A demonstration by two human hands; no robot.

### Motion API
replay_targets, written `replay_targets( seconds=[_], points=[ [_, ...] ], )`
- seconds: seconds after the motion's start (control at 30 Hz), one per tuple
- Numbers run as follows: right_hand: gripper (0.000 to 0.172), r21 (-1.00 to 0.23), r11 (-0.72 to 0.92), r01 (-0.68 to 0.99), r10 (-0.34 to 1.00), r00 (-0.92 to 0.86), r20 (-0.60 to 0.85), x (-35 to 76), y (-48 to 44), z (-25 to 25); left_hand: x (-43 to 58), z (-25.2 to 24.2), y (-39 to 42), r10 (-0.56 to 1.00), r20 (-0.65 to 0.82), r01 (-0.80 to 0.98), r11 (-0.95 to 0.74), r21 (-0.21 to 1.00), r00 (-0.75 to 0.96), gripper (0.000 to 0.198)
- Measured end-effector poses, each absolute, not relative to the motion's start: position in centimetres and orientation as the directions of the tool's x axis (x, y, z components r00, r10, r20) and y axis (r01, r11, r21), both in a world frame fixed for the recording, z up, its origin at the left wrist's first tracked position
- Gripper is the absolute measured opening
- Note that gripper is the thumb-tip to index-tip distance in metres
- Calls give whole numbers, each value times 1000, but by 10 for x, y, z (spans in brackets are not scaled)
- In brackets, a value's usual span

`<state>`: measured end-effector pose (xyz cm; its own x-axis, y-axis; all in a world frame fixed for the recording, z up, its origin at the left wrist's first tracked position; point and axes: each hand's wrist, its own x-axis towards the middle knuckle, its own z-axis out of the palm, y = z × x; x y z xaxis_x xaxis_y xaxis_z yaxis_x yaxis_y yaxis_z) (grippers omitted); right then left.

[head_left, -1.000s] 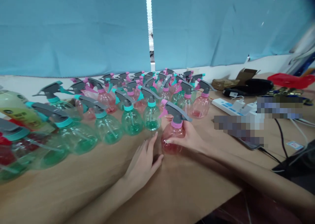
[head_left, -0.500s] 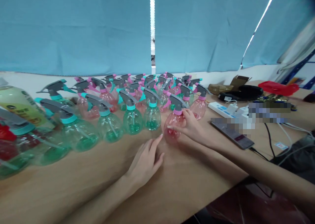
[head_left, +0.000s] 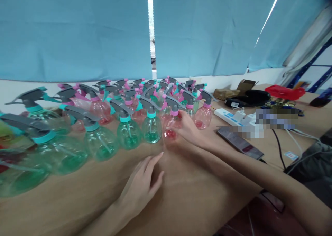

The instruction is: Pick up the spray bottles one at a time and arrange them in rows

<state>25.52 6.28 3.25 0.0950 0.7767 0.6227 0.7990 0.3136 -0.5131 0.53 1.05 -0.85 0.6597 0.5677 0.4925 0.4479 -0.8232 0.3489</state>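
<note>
My right hand [head_left: 188, 129] has its fingers round the side of a pink spray bottle [head_left: 169, 129], which stands upright with a grey trigger head and pink collar. Just left of that bottle is a green spray bottle [head_left: 151, 130] with a turquoise collar; a narrow gap at most separates the two. Over the bare wood in front, my left hand [head_left: 141, 184] is open and empty, thumb apart from the fingers. Behind and to the right of the held bottle stands another pink spray bottle [head_left: 203, 116].
Several green and pink spray bottles fill the table [head_left: 186, 194] to the left and back. On the right lie a phone [head_left: 240, 142], a white power strip [head_left: 228, 117], cables, a black case [head_left: 243, 99] and a red object [head_left: 285, 92]. A blue curtain [head_left: 103, 32] hangs behind.
My right hand has moved the pink bottle back and left, closer to the row of green bottles. The left hand stays low and open. The view has turned slightly right.
</note>
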Motion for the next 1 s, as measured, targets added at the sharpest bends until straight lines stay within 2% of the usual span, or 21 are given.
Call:
replay_targets(
  seconds=[0.3, 0.7, 0.9, 1.0],
  points=[
    [65, -587, 320, 744, 786, 138, 603, 251, 75, 36, 5, -6, 10, 609, 461, 500, -794, 346, 646, 39],
    [67, -611, 363, 703, 795, 108, 597, 254, 84, 30, 12, -1, 9, 623, 447, 518, -782, 346, 642, 36],
    [76, -587, 365, 723, 807, 69, 586, 258, 68, 34, 20, -2, 13, 624, 420, 501, -780, 375, 658, 36],
    [66, -570, 347, 745, 811, 68, 581, 268, 52, 43, 29, -2, 16, 624, 404, 485, -778, 400, 669, 36]
  ],
)
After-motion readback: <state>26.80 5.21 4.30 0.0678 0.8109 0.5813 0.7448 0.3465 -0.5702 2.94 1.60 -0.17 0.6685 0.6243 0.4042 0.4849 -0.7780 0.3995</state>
